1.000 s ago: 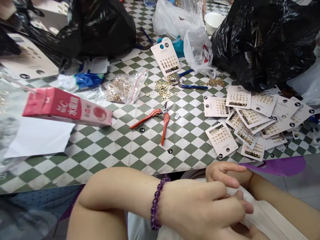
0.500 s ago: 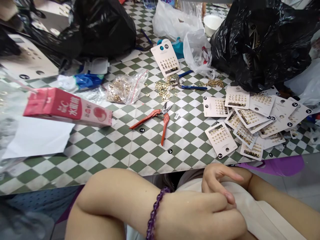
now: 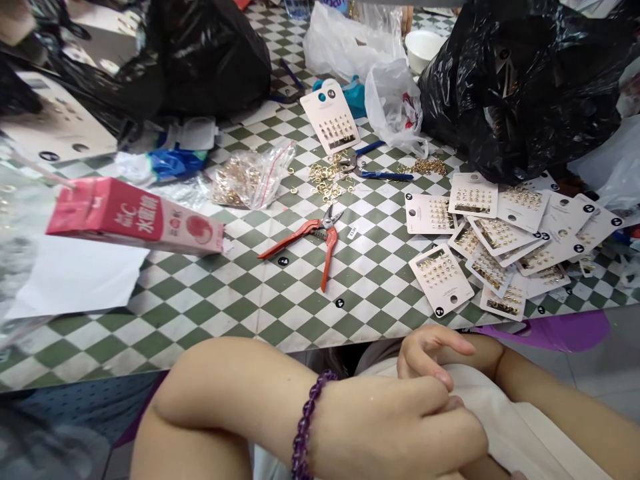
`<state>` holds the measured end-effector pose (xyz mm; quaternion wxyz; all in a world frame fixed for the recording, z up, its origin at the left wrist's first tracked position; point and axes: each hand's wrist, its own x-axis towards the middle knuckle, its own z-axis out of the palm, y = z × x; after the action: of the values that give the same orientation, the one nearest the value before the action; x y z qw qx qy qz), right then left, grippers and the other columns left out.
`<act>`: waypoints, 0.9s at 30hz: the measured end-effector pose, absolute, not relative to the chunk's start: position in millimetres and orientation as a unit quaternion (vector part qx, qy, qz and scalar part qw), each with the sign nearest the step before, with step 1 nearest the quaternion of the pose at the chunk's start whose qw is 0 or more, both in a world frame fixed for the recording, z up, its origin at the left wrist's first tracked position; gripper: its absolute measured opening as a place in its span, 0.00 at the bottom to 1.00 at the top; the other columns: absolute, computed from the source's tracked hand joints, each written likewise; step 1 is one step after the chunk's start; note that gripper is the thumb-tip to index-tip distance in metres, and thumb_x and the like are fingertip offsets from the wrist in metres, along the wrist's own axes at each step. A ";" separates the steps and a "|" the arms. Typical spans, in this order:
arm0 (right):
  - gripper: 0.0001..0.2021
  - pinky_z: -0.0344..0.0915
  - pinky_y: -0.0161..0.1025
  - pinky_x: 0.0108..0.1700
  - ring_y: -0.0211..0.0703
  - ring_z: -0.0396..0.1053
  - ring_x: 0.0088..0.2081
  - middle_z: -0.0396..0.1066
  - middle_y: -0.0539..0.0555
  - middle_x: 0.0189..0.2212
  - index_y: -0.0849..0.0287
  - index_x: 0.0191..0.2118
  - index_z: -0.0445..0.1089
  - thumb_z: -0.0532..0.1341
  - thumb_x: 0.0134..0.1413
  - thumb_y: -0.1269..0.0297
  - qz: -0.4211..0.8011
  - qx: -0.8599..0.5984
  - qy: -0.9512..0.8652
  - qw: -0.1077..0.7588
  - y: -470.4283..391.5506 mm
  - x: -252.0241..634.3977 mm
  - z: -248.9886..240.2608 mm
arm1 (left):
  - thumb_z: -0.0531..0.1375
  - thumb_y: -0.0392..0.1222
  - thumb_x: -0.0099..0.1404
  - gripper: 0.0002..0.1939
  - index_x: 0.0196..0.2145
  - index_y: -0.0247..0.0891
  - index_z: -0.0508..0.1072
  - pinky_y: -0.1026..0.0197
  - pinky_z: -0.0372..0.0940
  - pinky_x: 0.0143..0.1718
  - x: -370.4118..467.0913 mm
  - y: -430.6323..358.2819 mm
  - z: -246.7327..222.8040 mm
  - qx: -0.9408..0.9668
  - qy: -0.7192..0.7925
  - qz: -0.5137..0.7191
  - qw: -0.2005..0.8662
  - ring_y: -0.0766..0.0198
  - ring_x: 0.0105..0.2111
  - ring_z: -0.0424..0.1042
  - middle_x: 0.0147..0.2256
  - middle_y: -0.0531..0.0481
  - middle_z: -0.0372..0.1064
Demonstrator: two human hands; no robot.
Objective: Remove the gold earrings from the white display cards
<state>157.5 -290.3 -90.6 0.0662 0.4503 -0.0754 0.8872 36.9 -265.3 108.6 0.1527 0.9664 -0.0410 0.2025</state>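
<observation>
My left hand point(image 3: 395, 423), with a purple bead bracelet point(image 3: 305, 427) on its wrist, is over my lap below the table edge. Its fingers are curled closed; whatever they might hold is hidden. Just beyond it, my right hand point(image 3: 425, 353) has its fingers bent but apart, with nothing visible in them, close to the left knuckles. On the table ahead lie red-handled pliers point(image 3: 327, 237) with spread handles. A pile of small gold rings point(image 3: 327, 181) sits behind them, beside blue-handled pliers point(image 3: 385, 175). Cards of earrings point(image 3: 443, 280) are heaped to the right.
A pink drink carton point(image 3: 135, 217) lies at the left near white paper point(image 3: 75, 277). A zip bag of gold pieces point(image 3: 250, 175) is behind. Black plastic bags point(image 3: 520, 87) and white plastic bags point(image 3: 350, 40) stand at the back. One earring card point(image 3: 330, 117) leans there.
My two hands have shifted slightly left on my lap, and the left fingers have moved a little against the right hand. Things on the table stay put.
</observation>
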 end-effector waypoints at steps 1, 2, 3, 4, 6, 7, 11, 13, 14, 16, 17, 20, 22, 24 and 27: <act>0.32 0.70 0.46 0.41 0.50 0.72 0.46 0.68 0.63 0.50 0.70 0.33 0.70 0.70 0.22 0.47 0.892 0.440 -0.078 0.064 -292.5 160.1 -95.7 | 0.56 0.47 0.63 0.08 0.30 0.41 0.67 0.66 0.69 0.32 37.9 -263.6 111.6 0.967 -0.041 0.204 0.149 0.69 0.27 0.63 0.30 0.54 0.63; 0.32 0.69 0.47 0.42 0.50 0.72 0.46 0.67 0.64 0.52 0.69 0.31 0.69 0.70 0.21 0.46 0.897 0.428 -0.081 0.071 -294.9 162.5 -100.1 | 0.57 0.47 0.63 0.08 0.29 0.41 0.66 0.65 0.69 0.33 39.4 -261.6 115.0 0.967 -0.039 0.204 0.146 0.69 0.26 0.61 0.29 0.54 0.62; 0.34 0.69 0.48 0.43 0.50 0.72 0.47 0.65 0.65 0.53 0.69 0.30 0.68 0.70 0.18 0.44 0.904 0.410 -0.086 0.082 -297.3 164.7 -103.8 | 0.58 0.45 0.62 0.08 0.28 0.41 0.65 0.65 0.68 0.33 41.3 -259.4 118.7 0.969 -0.035 0.202 0.140 0.69 0.25 0.60 0.28 0.54 0.61; 0.35 0.69 0.49 0.44 0.51 0.71 0.47 0.64 0.65 0.55 0.68 0.29 0.67 0.70 0.14 0.43 0.911 0.389 -0.096 0.095 -299.6 166.6 -106.7 | 0.59 0.43 0.61 0.08 0.27 0.40 0.65 0.65 0.68 0.33 43.3 -257.2 122.2 0.970 -0.030 0.199 0.133 0.70 0.24 0.58 0.28 0.55 0.60; 0.37 0.69 0.52 0.45 0.52 0.70 0.48 0.61 0.66 0.56 0.68 0.29 0.66 0.70 0.10 0.42 0.926 0.337 -0.119 0.118 -303.1 169.9 -109.1 | 0.61 0.37 0.58 0.09 0.24 0.39 0.63 0.67 0.67 0.33 46.4 -253.2 128.5 0.975 -0.020 0.190 0.114 0.71 0.23 0.55 0.26 0.56 0.58; 0.37 0.68 0.53 0.46 0.52 0.70 0.49 0.60 0.66 0.57 0.67 0.28 0.66 0.70 0.09 0.41 0.934 0.311 -0.127 0.126 -304.3 171.4 -108.5 | 0.62 0.35 0.57 0.10 0.23 0.38 0.63 0.68 0.66 0.32 47.3 -251.5 131.1 0.976 -0.017 0.188 0.104 0.71 0.22 0.54 0.26 0.57 0.57; 0.36 0.69 0.51 0.49 0.48 0.70 0.48 0.63 0.62 0.56 0.64 0.26 0.64 0.71 0.07 0.42 0.948 0.261 -0.091 0.156 -305.8 172.0 -93.1 | 0.63 0.33 0.56 0.07 0.26 0.39 0.66 0.68 0.63 0.26 45.3 -247.9 137.5 0.980 -0.020 0.179 0.085 0.70 0.22 0.53 0.26 0.56 0.59; 0.35 0.69 0.49 0.49 0.47 0.71 0.46 0.68 0.60 0.50 0.62 0.27 0.65 0.72 0.07 0.44 0.929 0.317 -0.058 0.182 -303.7 166.5 -79.1 | 0.62 0.35 0.56 0.05 0.30 0.39 0.68 0.67 0.64 0.26 42.5 -248.2 137.5 0.982 -0.023 0.164 0.091 0.70 0.23 0.56 0.27 0.55 0.61; 0.35 0.70 0.48 0.49 0.47 0.71 0.45 0.70 0.59 0.47 0.62 0.28 0.66 0.72 0.08 0.44 0.911 0.361 -0.049 0.194 -301.7 162.5 -71.3 | 0.62 0.37 0.57 0.05 0.32 0.39 0.68 0.66 0.64 0.27 41.0 -248.9 136.3 0.982 -0.026 0.161 0.095 0.69 0.24 0.57 0.28 0.55 0.62; 0.35 0.71 0.48 0.48 0.47 0.72 0.43 0.72 0.58 0.43 0.62 0.31 0.69 0.71 0.10 0.43 0.863 0.452 -0.045 0.220 -296.7 153.2 -56.4 | 0.61 0.41 0.59 0.05 0.33 0.40 0.68 0.64 0.66 0.30 38.2 -251.2 131.2 0.979 -0.033 0.175 0.098 0.68 0.27 0.59 0.30 0.53 0.64; 0.36 0.71 0.48 0.47 0.47 0.71 0.43 0.73 0.58 0.43 0.62 0.32 0.70 0.71 0.12 0.42 0.843 0.483 -0.045 0.233 -294.2 148.9 -50.2 | 0.60 0.42 0.60 0.05 0.33 0.40 0.67 0.63 0.67 0.31 37.0 -252.7 127.8 0.976 -0.035 0.190 0.098 0.67 0.28 0.60 0.31 0.52 0.64; 0.36 0.71 0.46 0.46 0.47 0.71 0.44 0.73 0.57 0.43 0.61 0.35 0.70 0.71 0.14 0.41 0.819 0.514 -0.043 0.250 -289.2 140.7 -41.6 | 0.58 0.43 0.62 0.05 0.36 0.41 0.68 0.61 0.67 0.31 34.3 -256.5 118.9 0.969 -0.038 0.224 0.095 0.66 0.28 0.62 0.30 0.52 0.63; 0.36 0.71 0.45 0.46 0.46 0.72 0.43 0.73 0.57 0.43 0.61 0.35 0.70 0.71 0.14 0.42 0.821 0.516 -0.040 0.242 -289.3 139.7 -45.8 | 0.58 0.44 0.62 0.08 0.39 0.41 0.68 0.61 0.68 0.32 33.7 -257.7 117.5 0.969 -0.037 0.228 0.090 0.65 0.30 0.63 0.30 0.52 0.63; 0.36 0.71 0.44 0.47 0.44 0.73 0.40 0.73 0.57 0.43 0.61 0.34 0.69 0.71 0.13 0.43 0.832 0.503 -0.048 0.227 -291.6 141.2 -55.8 | 0.58 0.47 0.61 0.13 0.43 0.40 0.68 0.60 0.69 0.34 33.9 -257.8 120.3 0.974 -0.027 0.211 0.080 0.64 0.33 0.65 0.33 0.50 0.65; 0.34 0.70 0.45 0.46 0.40 0.74 0.37 0.74 0.56 0.43 0.61 0.34 0.67 0.69 0.18 0.42 0.863 0.447 -0.095 0.217 -295.0 147.3 -72.6 | 0.59 0.52 0.60 0.21 0.46 0.36 0.67 0.57 0.70 0.41 33.7 -257.7 126.7 0.985 0.006 0.157 0.072 0.62 0.39 0.65 0.39 0.46 0.66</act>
<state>147.3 -295.0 -72.6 0.2166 0.4473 -0.0954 0.8625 33.7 -257.7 126.7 0.0716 0.9850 0.0056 0.1566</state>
